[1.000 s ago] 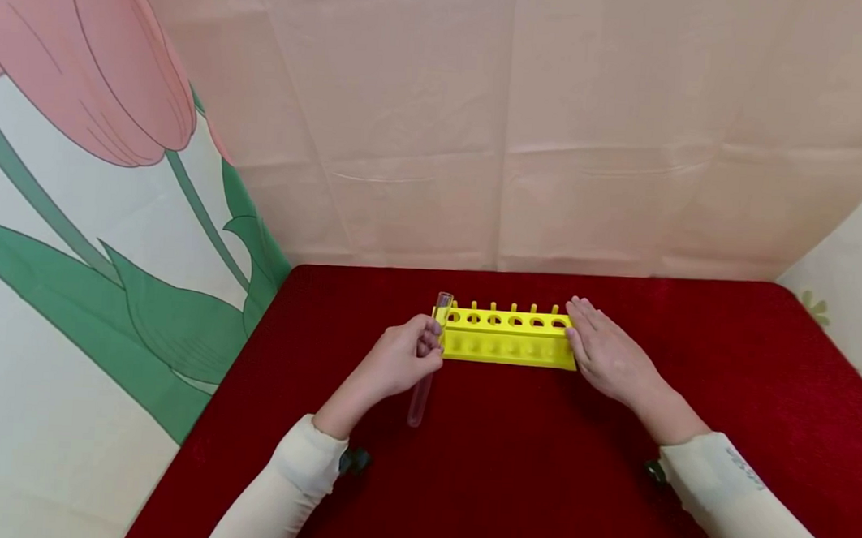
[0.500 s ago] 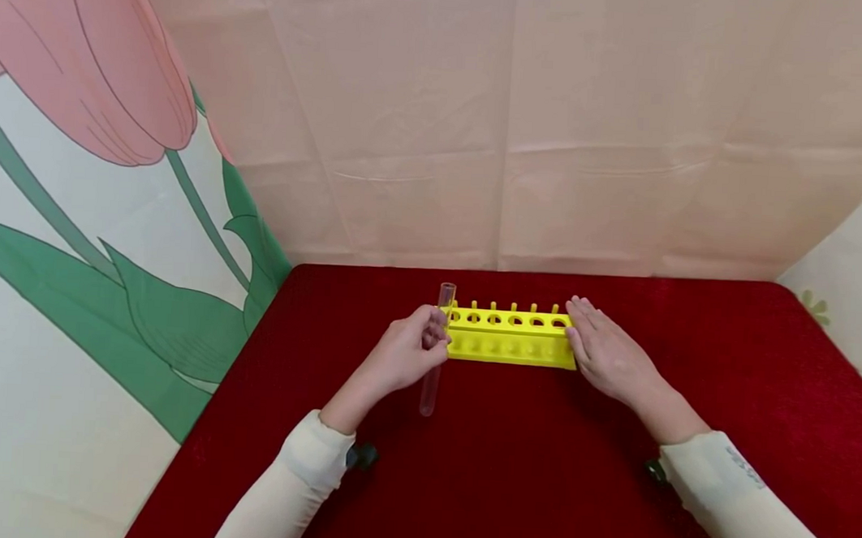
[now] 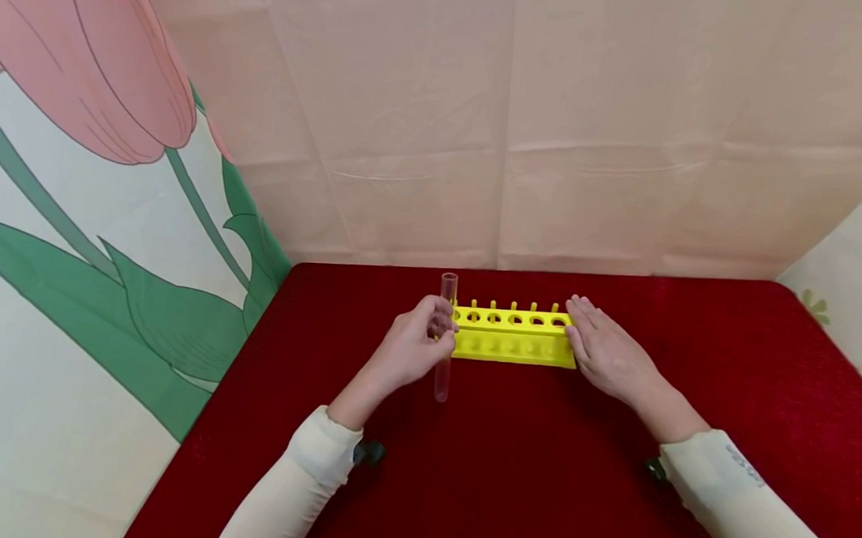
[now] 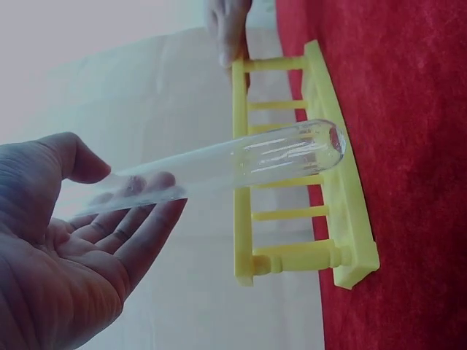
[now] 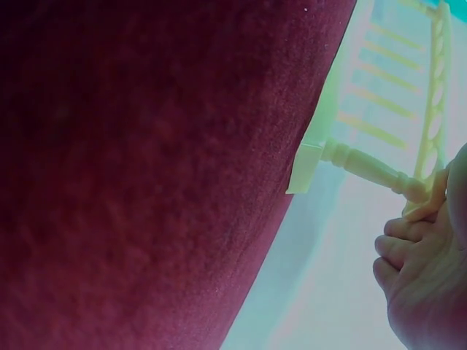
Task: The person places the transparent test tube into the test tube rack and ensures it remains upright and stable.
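Observation:
My left hand [image 3: 420,341] pinches a clear glass test tube [image 4: 284,153] between thumb and fingers. In the head view the tube stands nearly upright in front of the left end of a yellow test tube rack [image 3: 515,347], its open mouth above the hand and its rounded bottom below. The left wrist view shows that rounded bottom overlapping the rack's pegs. My right hand [image 3: 605,351] rests against the rack's right end with straight fingers, the thumb at the front corner. In the right wrist view the fingers [image 5: 408,248] lie right at the rack's top plate.
The rack stands on a table [image 3: 523,469] covered in dark red cloth, with a row of round holes on top and pegs along its back. Behind the table hangs a pale pink curtain [image 3: 592,131]; a tulip-print cloth [image 3: 147,246] hangs at the left.
My left hand has moved a little right and away from me, and the test tube has turned from leaning to nearly upright. The right hand and the rack have stayed in place.

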`<action>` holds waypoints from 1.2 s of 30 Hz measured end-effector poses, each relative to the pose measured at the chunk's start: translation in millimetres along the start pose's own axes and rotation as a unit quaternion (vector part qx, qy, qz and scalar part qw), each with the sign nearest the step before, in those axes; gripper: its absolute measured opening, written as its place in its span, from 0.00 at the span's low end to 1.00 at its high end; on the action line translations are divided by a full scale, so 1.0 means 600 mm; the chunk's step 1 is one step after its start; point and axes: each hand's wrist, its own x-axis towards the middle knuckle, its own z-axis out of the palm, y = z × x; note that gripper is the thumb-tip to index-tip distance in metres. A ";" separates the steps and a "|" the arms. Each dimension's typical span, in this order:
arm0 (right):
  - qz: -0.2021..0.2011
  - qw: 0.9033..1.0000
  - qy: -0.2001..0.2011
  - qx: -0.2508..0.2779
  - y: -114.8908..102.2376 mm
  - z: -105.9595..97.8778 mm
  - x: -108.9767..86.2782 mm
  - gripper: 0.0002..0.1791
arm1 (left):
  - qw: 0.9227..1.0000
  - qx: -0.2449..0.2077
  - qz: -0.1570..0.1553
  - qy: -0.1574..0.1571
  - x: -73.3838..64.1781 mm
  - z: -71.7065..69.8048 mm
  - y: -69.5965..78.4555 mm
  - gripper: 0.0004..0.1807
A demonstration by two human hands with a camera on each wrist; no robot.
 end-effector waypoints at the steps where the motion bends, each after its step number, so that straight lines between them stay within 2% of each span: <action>1: 0.000 1.000 -0.001 -0.001 0.000 0.000 0.000 0.31 | 1.000 -0.003 -0.001 0.000 0.001 0.000 0.001 0.17; 17: 0.004 1.000 -0.006 0.001 -0.001 0.000 -0.001 0.31 | 1.000 -0.026 0.006 0.006 0.013 0.007 0.015 0.17; 27: 0.001 1.000 -0.004 -0.006 -0.001 0.000 -0.001 0.32 | 0.999 -0.047 0.012 -0.001 0.022 0.010 0.023 0.17; 36: -0.001 1.000 0.001 -0.003 -0.003 0.000 -0.002 0.32 | 0.999 -0.041 0.023 0.006 0.032 0.011 0.030 0.17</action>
